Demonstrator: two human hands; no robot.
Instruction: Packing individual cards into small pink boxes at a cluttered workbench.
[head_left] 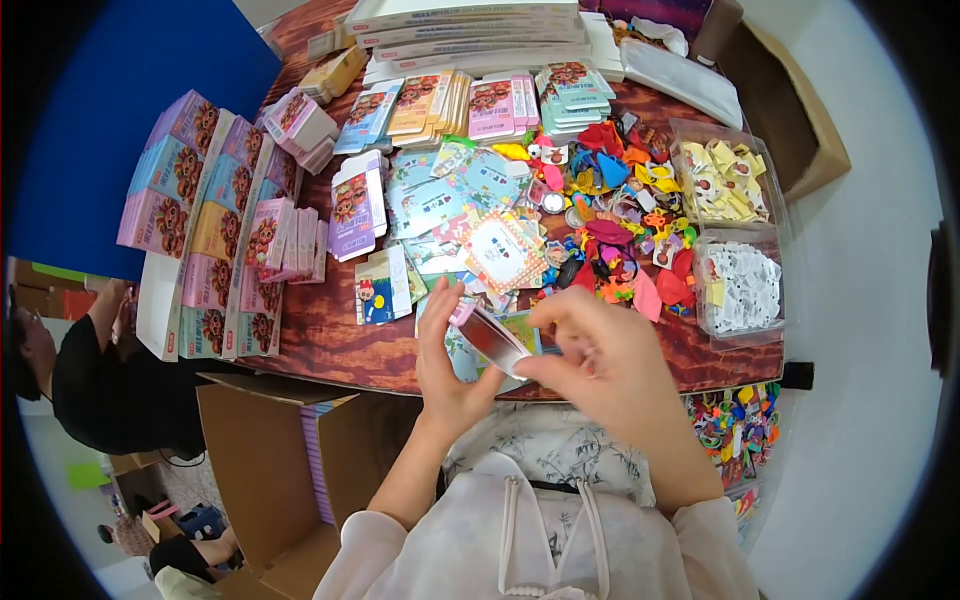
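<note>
While small box [489,338] is grasped in L hand [448,365] over near-centre surface [372,358], its near end is met by R hand [610,358] (grip unclear), flap work prob. being done, steady hold needed next.

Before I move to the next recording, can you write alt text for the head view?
A person's left hand holds a small pink-edged carton above a red-brown table, the right hand at its near end. Beyond lie illustrated cards, colourful trinkets and stacked pastel cartons; display trays of small boxes stand left.
</note>
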